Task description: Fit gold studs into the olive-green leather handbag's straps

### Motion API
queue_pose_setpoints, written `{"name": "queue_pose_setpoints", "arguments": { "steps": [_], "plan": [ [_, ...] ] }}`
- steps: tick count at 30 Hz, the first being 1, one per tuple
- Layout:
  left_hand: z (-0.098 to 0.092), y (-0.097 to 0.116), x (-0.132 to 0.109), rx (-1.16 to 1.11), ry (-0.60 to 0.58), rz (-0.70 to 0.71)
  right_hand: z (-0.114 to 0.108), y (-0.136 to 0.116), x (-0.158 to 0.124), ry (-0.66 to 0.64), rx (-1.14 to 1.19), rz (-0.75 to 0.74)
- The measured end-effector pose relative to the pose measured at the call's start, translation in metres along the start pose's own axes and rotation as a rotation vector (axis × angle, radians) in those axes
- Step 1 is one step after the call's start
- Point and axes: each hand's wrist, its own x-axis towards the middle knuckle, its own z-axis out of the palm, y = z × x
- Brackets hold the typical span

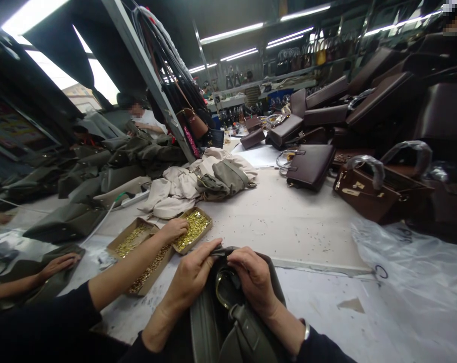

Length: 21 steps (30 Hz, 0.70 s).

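Note:
An olive-green handbag [238, 333] stands at the near edge of the table, its opening toward me. My left hand [193, 275] grips the bag's upper rim at the left, thumb and fingers closed on the edge. Opposite it, my right hand [253, 277] pinches the same rim with bent fingers. Between the hands a gold-coloured metal ring or trim [223, 290] shows inside the opening, next to a strap tab. Whether a small part is held between my fingertips is hidden.
A co-worker's hand [173, 229] reaches into a cardboard box of gold fittings [209, 225]; another box [108, 248] adjoins it. Green bag pieces [67, 222] lie left, cream fabric [171, 189] ahead. Brown handbags [313, 166] and clear plastic sheeting [413, 282] are at right.

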Motion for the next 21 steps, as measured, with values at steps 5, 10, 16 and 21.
{"name": "queue_pose_setpoints", "arguments": {
  "steps": [5,10,16,21],
  "plan": [
    [0.005,0.006,0.016,-0.230,0.036,-0.223,0.003,0.009,-0.003,-0.102,-0.082,0.023],
    [0.015,0.002,0.024,-0.560,0.090,-0.545,0.005,0.017,-0.007,-0.070,-0.150,0.002],
    [0.021,0.008,0.018,-0.693,0.255,-0.636,0.006,0.017,-0.010,-0.013,-0.209,-0.025],
    [0.023,0.012,0.014,-0.666,0.245,-0.614,0.005,0.016,-0.013,-0.054,-0.263,-0.092]
  ]
}}
